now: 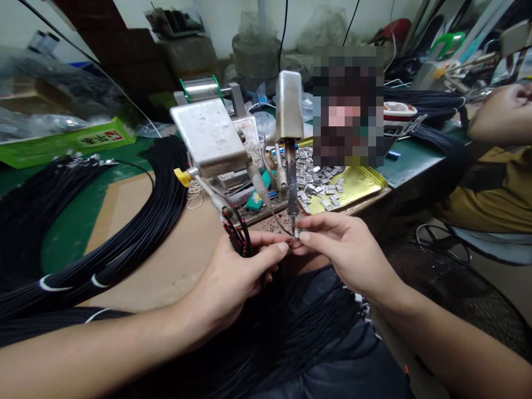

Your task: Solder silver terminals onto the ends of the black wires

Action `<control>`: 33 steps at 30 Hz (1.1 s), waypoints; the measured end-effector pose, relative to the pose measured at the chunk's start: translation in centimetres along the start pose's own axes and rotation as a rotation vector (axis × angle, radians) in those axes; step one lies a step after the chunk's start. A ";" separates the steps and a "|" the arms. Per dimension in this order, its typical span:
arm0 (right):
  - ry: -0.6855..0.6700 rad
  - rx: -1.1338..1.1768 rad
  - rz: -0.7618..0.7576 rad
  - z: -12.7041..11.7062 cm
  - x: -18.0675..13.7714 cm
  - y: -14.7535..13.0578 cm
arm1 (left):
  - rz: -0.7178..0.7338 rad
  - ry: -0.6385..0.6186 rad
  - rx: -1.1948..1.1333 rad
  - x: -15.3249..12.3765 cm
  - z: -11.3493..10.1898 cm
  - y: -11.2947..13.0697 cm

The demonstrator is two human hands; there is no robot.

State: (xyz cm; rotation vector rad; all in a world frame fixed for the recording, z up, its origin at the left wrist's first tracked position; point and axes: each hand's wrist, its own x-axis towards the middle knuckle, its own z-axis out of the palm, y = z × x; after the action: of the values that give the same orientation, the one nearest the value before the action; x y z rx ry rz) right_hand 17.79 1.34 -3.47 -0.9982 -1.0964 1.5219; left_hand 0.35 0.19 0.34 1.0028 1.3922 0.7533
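Note:
My left hand [236, 271] is closed around a bunch of thin black cables [241, 244] with red-marked ends, its thumb and forefinger pinching one cable end. My right hand [341, 249] pinches a small metal connector [297, 235] against that cable end. Both meet right under the tip of a fixed soldering iron [291, 183], which hangs down from a metal housing [290, 105]. A solder wire feed tube [216, 197] runs from a grey metal box [210, 136] toward the same spot.
A thick bundle of black cables [103, 244] curves over the brown bench at left and drapes my lap. A yellow tray [357, 185] holds several small metal parts. A green box [62, 145] lies far left. Another person's arm [499, 113] rests at right.

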 end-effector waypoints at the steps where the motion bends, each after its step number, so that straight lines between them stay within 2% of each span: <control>1: 0.007 0.023 -0.006 0.1 0.0 0.2 | -0.001 -0.001 -0.003 0.0 0.0 0.0; 8: 0.023 0.111 -0.029 0.2 0.0 0.7 | 0.012 0.010 -0.019 0.1 0.0 0.1; 23: 0.030 0.084 -0.089 0.3 -0.2 0.7 | 0.056 0.017 -0.035 0.3 -0.3 0.0; 33: 0.046 0.074 -0.077 0.4 -0.2 0.6 | 0.041 0.020 -0.023 0.3 -0.2 0.2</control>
State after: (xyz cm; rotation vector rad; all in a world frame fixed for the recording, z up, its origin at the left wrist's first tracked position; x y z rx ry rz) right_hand 17.29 1.05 -3.93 -0.9263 -1.0276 1.4601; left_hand 0.20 0.54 0.38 1.0103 1.3810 0.8103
